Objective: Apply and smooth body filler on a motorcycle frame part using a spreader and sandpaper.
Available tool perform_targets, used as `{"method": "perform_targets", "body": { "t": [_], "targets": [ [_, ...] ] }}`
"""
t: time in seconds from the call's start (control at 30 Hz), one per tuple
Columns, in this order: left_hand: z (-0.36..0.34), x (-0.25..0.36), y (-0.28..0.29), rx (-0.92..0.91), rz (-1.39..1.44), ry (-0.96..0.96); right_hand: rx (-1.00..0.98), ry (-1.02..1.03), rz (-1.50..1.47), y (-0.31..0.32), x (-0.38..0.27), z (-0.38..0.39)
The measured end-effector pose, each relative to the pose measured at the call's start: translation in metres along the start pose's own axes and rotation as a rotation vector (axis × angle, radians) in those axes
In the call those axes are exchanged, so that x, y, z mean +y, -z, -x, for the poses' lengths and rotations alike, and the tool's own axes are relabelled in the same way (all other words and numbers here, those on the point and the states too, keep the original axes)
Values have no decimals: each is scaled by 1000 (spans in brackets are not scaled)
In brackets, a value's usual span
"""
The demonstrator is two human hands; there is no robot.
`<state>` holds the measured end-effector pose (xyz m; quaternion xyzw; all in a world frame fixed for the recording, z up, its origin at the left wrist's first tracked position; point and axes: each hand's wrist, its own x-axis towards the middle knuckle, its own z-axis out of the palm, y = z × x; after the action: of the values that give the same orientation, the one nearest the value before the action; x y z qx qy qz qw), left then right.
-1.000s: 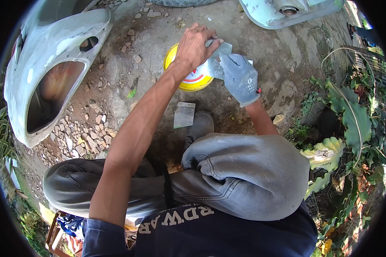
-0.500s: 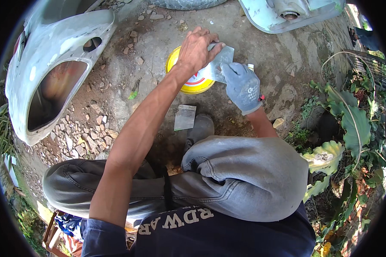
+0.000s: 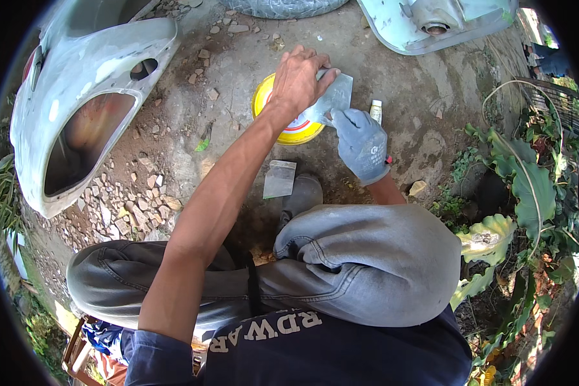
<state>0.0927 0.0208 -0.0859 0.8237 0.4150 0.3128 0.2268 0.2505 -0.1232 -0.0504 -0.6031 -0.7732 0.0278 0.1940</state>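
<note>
A thin, flat, pale grey sheet (image 3: 338,96) is held tilted over the right side of a round yellow can (image 3: 260,96). My bare left hand (image 3: 301,80) is closed on the sheet's upper left part, thumb across its face, and covers much of the can's top. At the sheet's lower right corner, my right hand (image 3: 361,145), in a grey glove, has its fingers pinched together. Whether they grip the corner or a small thing against it is hidden. A small white tube (image 3: 376,110) lies on the ground just beyond the glove.
Another flat grey piece (image 3: 280,179) rests by my shoe (image 3: 304,193). A large pale body panel (image 3: 103,64) with openings stands at the left, near loose stones (image 3: 135,212). A tyre (image 3: 283,6) and another pale panel (image 3: 424,29) are at the far side; leafy plants (image 3: 521,174) grow at the right.
My right hand has shifted slightly toward me and left along the sheet, so more of the white tube shows. My left hand remains on the sheet. The whole view has shifted slightly.
</note>
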Motion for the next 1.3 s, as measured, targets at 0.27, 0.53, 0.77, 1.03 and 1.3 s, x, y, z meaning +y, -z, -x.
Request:
{"method": "perform_targets", "body": {
  "t": [0.27, 0.53, 0.77, 1.03, 1.3],
  "targets": [
    [-6, 12, -11, 70, -5, 83, 87, -74, -15, -3, 15, 1],
    [-6, 12, -12, 78, 1, 69, 133, -380, -324, -3, 29, -7],
    [-1, 19, 0, 55, -71, 147, 345, -1037, -1180, -9, 40, 49],
    [-19, 85, 22, -149, -122, 181, 482, -1334, -2398, -44, 31, 143],
    [0, 49, 14, -7, -4, 309, 398, -1353, -2054, -39, -5, 123]
  ]
}}
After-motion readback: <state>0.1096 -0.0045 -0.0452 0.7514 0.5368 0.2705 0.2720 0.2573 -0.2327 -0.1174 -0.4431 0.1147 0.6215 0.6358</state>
